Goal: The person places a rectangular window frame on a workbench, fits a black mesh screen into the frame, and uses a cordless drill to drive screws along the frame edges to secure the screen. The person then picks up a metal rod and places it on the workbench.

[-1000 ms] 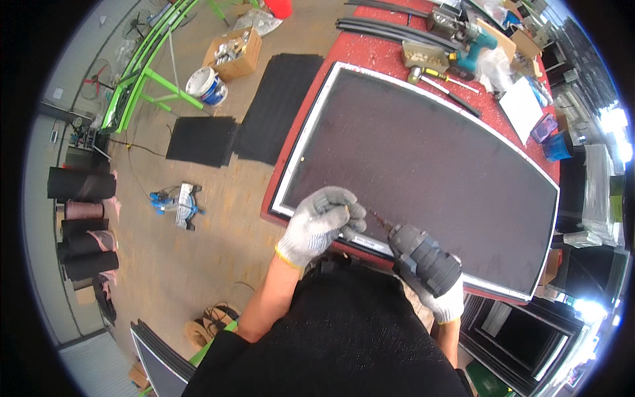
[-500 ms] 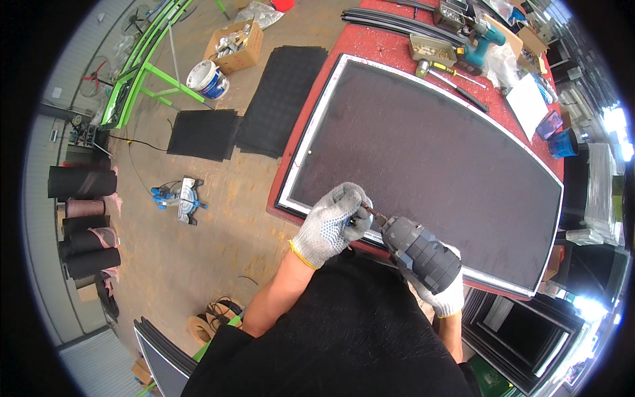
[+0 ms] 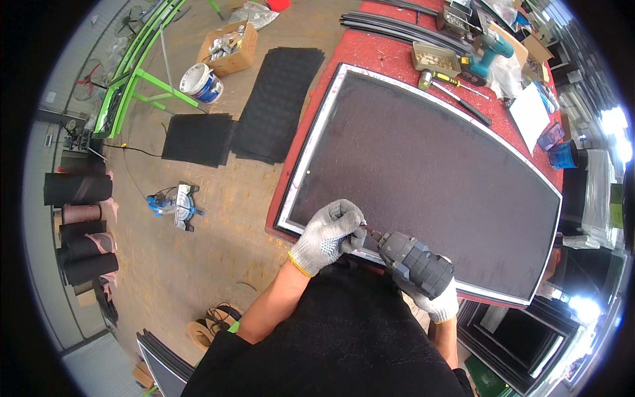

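My left hand, in a grey-white knit glove with blue dots, is closed in a pinch over the near left edge of a framed dark mesh panel. Its fingertips meet the bit end of a dark grey power drill; whatever small piece they pinch is too small to name. Wrapped around the drill from below and behind, my gloved right hand keeps it tilted, bit toward the left hand. The drill body hides most of the right fingers. The panel has a white border and lies flat on a red table.
Behind the panel lie a hammer, a screwdriver, a tray of small parts and a teal drill. Dark mesh sheets, a white bucket, a cardboard box and a blue saw are on the floor.
The drill has swung so its bit points lower in view, at the left fingertips. My left fingers have closed further, and the dark-blue item seen between them before is now hidden.
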Demonstrator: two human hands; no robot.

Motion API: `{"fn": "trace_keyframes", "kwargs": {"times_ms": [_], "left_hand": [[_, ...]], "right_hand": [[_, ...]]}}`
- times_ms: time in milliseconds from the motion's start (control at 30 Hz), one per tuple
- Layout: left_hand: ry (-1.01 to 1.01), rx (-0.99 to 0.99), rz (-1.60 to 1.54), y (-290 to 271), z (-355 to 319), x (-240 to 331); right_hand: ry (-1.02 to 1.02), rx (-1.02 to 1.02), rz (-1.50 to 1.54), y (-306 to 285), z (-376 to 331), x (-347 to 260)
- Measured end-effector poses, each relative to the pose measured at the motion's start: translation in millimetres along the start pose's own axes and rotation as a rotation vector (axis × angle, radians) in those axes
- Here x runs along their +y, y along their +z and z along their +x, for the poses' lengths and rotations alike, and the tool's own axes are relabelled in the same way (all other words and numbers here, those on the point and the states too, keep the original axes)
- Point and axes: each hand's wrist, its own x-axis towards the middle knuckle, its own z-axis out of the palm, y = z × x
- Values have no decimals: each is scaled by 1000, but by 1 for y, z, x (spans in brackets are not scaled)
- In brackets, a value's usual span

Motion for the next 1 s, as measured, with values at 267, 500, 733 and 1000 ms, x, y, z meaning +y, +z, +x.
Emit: {"fn": "trace_keyframes", "kwargs": {"times_ms": [267, 500, 733, 1000], "left_hand": [[-232, -150, 284, 3, 61, 19], [711, 214, 1690, -40, 220, 64], [643, 361, 2081, -56, 292, 84], [620, 320, 1931, -38, 332, 98]], "right_hand": [[89, 188, -17, -10, 37, 11], [250, 56, -399, -50, 87, 59], [141, 35, -546, -96, 175, 88], [315, 32, -319, -106, 284, 89]]}}
